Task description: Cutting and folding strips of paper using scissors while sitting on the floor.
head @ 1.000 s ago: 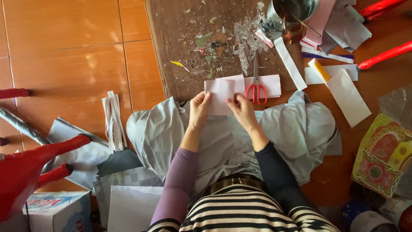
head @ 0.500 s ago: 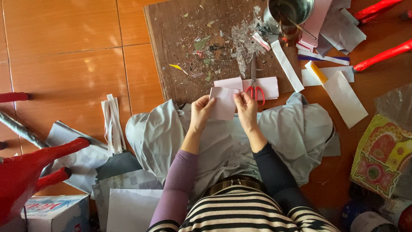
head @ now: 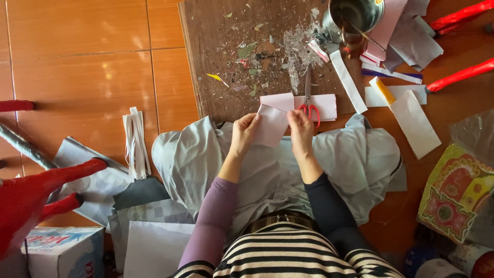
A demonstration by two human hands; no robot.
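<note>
Both my hands hold a small pale pink sheet of paper (head: 271, 125) just above my lap, over the grey cloth (head: 350, 159). My left hand (head: 244, 133) pinches its left edge and my right hand (head: 300, 128) pinches its right edge. Just beyond it, more pink paper (head: 324, 105) lies on the near edge of a brown wooden board (head: 216, 51). Red-handled scissors (head: 309, 98) rest on that paper, blades pointing away from me.
A metal pot (head: 355, 15) stands at the board's far right amid paper scraps. White and yellow paper strips (head: 411, 121) lie to the right, red sticks (head: 460, 74) beyond. A patterned bag (head: 455, 193) is at right. White strips (head: 135, 141), grey sheets and a red stool (head: 31, 193) sit left.
My hands have lifted the pink sheet off the board's edge and drawn it toward me. The scissors and the remaining paper stay put.
</note>
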